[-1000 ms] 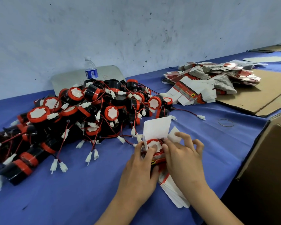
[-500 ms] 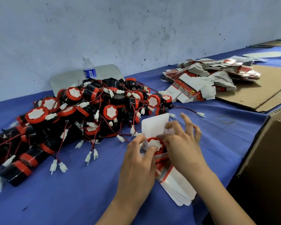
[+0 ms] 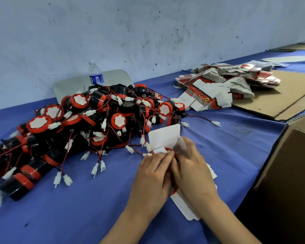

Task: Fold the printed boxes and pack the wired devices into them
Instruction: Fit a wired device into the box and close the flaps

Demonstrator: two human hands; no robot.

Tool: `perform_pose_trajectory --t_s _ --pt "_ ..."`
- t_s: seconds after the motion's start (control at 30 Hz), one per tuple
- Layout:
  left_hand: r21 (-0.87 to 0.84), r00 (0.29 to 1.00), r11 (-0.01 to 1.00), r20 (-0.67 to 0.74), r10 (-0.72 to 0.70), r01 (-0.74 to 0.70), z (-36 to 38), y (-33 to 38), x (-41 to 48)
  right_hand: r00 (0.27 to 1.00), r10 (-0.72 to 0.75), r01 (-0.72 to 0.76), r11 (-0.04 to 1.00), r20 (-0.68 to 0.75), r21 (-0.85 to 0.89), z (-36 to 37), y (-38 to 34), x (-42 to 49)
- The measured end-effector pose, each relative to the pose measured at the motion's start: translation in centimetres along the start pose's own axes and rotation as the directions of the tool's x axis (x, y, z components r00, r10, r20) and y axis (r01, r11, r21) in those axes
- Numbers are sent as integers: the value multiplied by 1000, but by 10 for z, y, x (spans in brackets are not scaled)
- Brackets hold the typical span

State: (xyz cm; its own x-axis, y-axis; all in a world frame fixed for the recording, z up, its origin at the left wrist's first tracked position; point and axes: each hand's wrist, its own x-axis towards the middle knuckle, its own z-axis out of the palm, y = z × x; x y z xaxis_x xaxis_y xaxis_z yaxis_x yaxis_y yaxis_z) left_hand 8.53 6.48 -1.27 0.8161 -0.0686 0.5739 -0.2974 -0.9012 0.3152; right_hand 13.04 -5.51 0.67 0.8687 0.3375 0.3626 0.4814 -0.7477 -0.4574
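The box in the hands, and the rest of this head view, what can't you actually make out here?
- Box, head view: only its raised white flap shows; left hand and right hand cover the body.
- Device inside: only a red rim sliver shows.
- Water bottle label: too small to read.
- Brown carton: cut off by the right edge, inside dark.
- Flat boxes: print too small.

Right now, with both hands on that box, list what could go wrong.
1. The red wire trailing from the box toward the device pile could get pinched under the open flap.
2. Left hand and right hand cover the box, so a misfolded tab might go unseen.
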Motion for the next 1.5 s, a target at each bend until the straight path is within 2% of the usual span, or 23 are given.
perform_pose_trajectory --t_s 0.1,0.17,0.23,0.27,0.33,0.5,0.63,0.7,0.77,0.83,0.9,0.93,0.97,1.0,1.07,1.13,1.23,1.27,1.3,1.4,1.5 --pt "-7 999 1000 -25 -29 29 0 -1 1 996 -7 10 999 -88 32 5 -3 -6" --pt "-10 999 999 -33 -38 38 0 -2 0 992 -72 72 997 -107 0 7 -4 -9" --pt "-22 999 999 -21 -44 44 -1 -2 -1 978 -168 157 983 -120 -96 6 -2 -11" --pt "-26 998 998 -15 -54 54 -1 -2 -1 963 -231 200 958 -141 -204 6 -1 -11" --pt "-17 997 997 -11 -73 73 0 -2 -1 948 -286 243 934 -137 -262 3 -2 -10" --pt "-27 993 993 -3 -117 117 0 0 -1 959 -281 249 908 -47 -337 6 3 -12" --pt "-26 991 991 -26 -130 129 -3 -2 0 941 -282 260 956 -188 -135 3 6 -13" --pt "-45 991 991 -44 -126 124 -3 -4 -1 900 -351 330 936 -258 -123 -1 2 -15" --pt "-60 990 991 -65 -127 123 -2 -7 -2 892 -374 346 926 -254 -148 -3 2 -14" --pt "-46 989 991 -82 -126 123 0 -7 -2 915 -314 303 949 -253 -85 -4 7 -11" --pt "-42 987 992 -94 -126 123 1 -9 0 959 -164 207 962 -231 177 -3 13 -8" --pt "-40 988 992 -94 -120 117 1 -9 1 980 -52 126 911 -193 392 -3 16 -6" --pt "-44 989 993 -90 -116 112 1 -10 1 985 70 38 809 -160 586 -4 18 -3" --pt "-53 990 992 -80 -117 113 0 -11 1 969 185 -16 706 -162 708 -6 19 1" --pt "-63 992 992 -55 -114 111 -1 -13 1 921 325 -20 591 -215 806 -10 22 12" --pt "-86 995 991 -27 -100 98 -2 -11 1 941 309 -33 487 -136 873 -15 21 22" --pt "-131 998 990 -4 -56 55 -4 -9 1 979 193 -114 262 63 958 -17 16 29" --pt "-141 999 989 1 -43 42 -5 -9 1 981 176 -120 239 78 964 -18 13 29" --pt "-152 999 988 7 -37 37 -5 -9 0 983 174 -107 259 63 960 -17 11 29" --pt "-165 999 986 15 -35 37 -5 -10 0 990 131 -3 435 -60 901 -14 7 31" --pt "-139 999 990 19 -35 37 -3 -9 1 992 96 28 503 -88 864 -13 10 34"
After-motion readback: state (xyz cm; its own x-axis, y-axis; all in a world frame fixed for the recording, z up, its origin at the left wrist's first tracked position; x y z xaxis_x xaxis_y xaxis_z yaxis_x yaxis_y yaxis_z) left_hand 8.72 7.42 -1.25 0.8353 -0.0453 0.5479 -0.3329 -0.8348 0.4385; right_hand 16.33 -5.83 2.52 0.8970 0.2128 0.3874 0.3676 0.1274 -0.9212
